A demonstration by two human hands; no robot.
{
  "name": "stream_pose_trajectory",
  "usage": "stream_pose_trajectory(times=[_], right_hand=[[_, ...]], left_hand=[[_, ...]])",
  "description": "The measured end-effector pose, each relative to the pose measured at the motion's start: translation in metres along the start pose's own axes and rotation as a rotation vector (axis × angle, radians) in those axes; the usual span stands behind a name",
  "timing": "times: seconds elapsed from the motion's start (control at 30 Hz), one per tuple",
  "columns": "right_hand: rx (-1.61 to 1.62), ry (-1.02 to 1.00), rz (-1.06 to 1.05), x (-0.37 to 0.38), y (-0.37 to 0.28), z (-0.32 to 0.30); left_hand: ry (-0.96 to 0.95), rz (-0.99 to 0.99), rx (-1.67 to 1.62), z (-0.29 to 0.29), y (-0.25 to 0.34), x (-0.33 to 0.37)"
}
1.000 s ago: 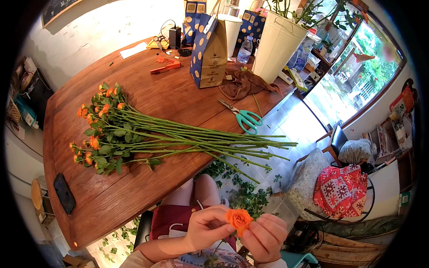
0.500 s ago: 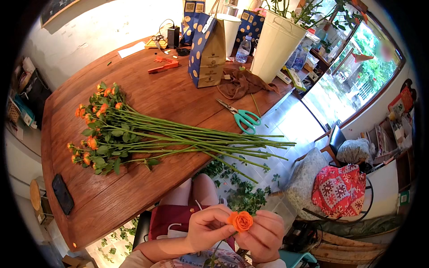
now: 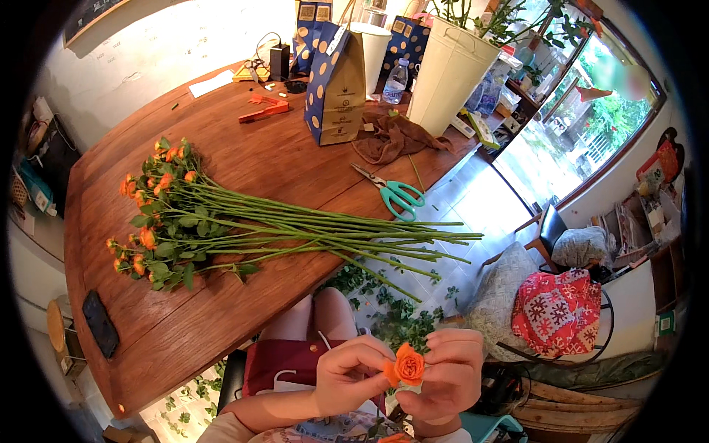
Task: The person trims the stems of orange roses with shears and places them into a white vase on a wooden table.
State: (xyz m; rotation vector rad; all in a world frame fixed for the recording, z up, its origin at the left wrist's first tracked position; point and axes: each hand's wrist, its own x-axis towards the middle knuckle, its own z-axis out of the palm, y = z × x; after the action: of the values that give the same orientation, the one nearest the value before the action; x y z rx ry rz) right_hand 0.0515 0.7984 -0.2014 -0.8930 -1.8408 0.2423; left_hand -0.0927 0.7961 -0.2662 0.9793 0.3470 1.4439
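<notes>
Dark print and a small emblem are carried on the brown panel of the dotted paper bag [image 3: 341, 96], which is stood well beyond the left hand [image 3: 348, 375]; a white label is fixed near its top. Pale squares with code patterns are printed on the blue bag [image 3: 314, 13] behind it. Blue lettering is borne by the water bottle [image 3: 395, 83], set to the right of the dotted bag, beyond both hands.

An orange rose [image 3: 410, 363] is held between the two hands, on the near side of the desk [image 3: 199, 325]. Its bloom is faced up toward the camera, so that its long axis is seen nearly end-on. The thumb and forefinger of the left hand are pinched together on petals at the bloom's left side. The thumb and fingers of the right hand [image 3: 452, 369] are spread apart around its right side; whether the petals are touched by them cannot be told from this angle.

Beyond the left hand, a bundle of roses [image 3: 317, 229] is laid with its blooms pointed left, its long axis run across to the right and its stem ends projected past the desk's edge. Beyond those stems, teal-handled scissors [image 3: 400, 198] are placed, blades pointed leftward and away from the hands.
</notes>
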Motion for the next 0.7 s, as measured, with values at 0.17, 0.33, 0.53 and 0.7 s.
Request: stream_pose_trajectory(times=[0.17, 0.33, 0.53, 0.7], right_hand=[[-0.123, 0.061, -0.068, -0.002, -0.001, -0.002], [-0.362, -0.050, -0.145, -0.004, -0.012, -0.013], [-0.604, -0.169, -0.191, -0.006, -0.027, -0.021], [-0.643, -0.192, -0.562, 0.006, -0.023, -0.038]], left_hand=[[0.000, 0.108, 0.105, 0.006, -0.010, 0.005], [0.004, 0.143, 0.133, 0.013, -0.015, 0.007], [0.037, 0.224, 0.252, 0.016, -0.017, 0.008], [0.011, 0.200, 0.224, 0.026, -0.014, 0.007]])
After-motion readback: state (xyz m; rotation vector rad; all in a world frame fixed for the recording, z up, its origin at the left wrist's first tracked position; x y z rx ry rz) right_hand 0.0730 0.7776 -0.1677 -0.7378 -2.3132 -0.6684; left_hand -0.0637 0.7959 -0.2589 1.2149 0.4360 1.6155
